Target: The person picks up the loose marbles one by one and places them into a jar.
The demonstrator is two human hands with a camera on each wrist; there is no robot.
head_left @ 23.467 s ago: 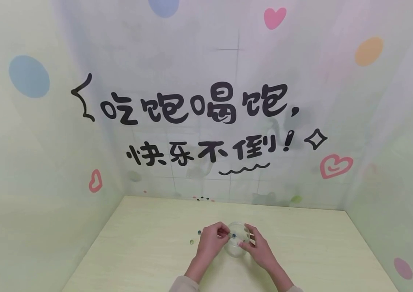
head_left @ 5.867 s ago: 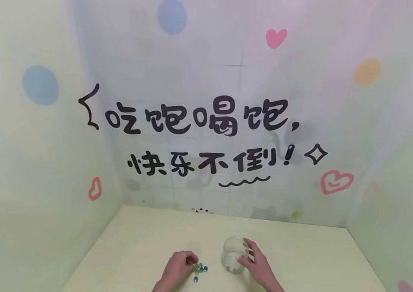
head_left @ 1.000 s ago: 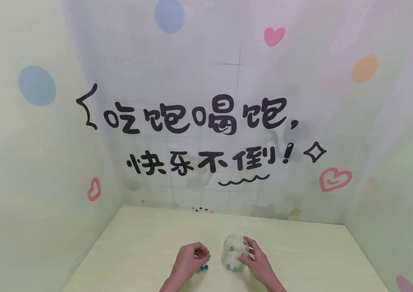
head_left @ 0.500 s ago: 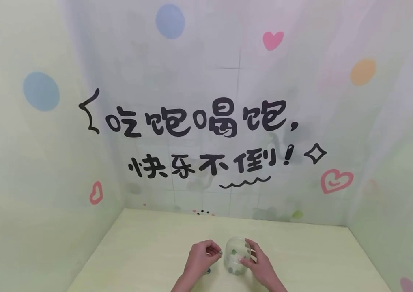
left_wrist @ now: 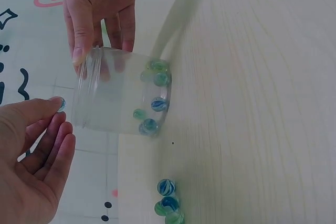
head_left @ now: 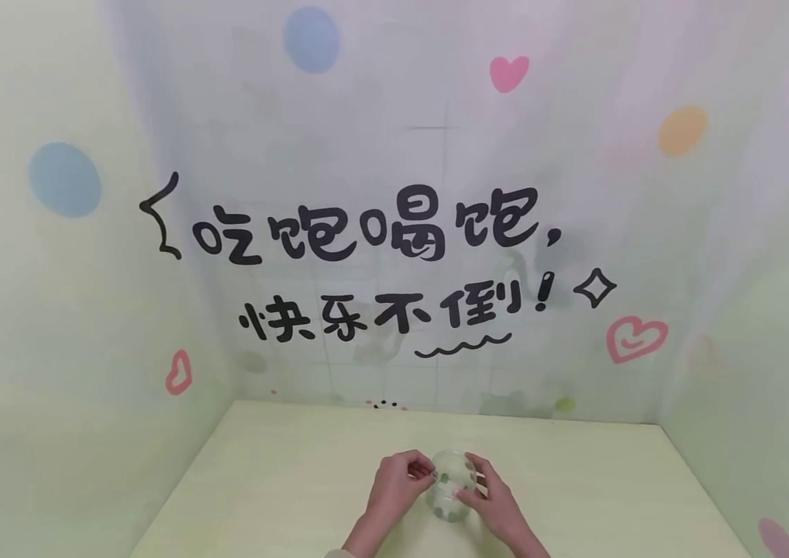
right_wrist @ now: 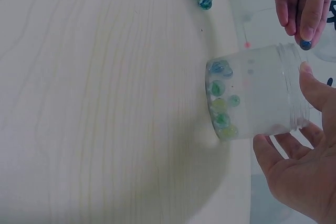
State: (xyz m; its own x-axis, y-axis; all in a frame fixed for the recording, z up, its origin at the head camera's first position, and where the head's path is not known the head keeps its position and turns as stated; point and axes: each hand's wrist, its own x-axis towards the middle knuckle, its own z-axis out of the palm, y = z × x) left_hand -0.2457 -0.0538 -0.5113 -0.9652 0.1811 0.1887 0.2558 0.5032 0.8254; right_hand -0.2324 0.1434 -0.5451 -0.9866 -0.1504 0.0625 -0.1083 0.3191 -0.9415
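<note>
A clear, wide-mouthed jar (head_left: 452,500) stands on the table, several blue and green glass marbles (left_wrist: 159,104) at its bottom. My right hand (head_left: 499,504) grips the jar's side near the threaded rim, thumb in front and fingers behind. At the mouth of the jar, my left hand (head_left: 394,484) pinches a bluish marble (right_wrist: 305,44) between thumb and fingertips. Several loose marbles (left_wrist: 166,187) lie close together on the table beside the jar in both wrist views. In the head view, the left hand and forearm hide them.
The pale wooden table (head_left: 283,480) ends at a back wall (head_left: 366,364) printed with black characters, hearts and dots. Side walls close it in at left and right.
Over the last second my left hand has carried a marble rightward, from above the loose ones to the jar's mouth. The right hand has kept its hold on the jar.
</note>
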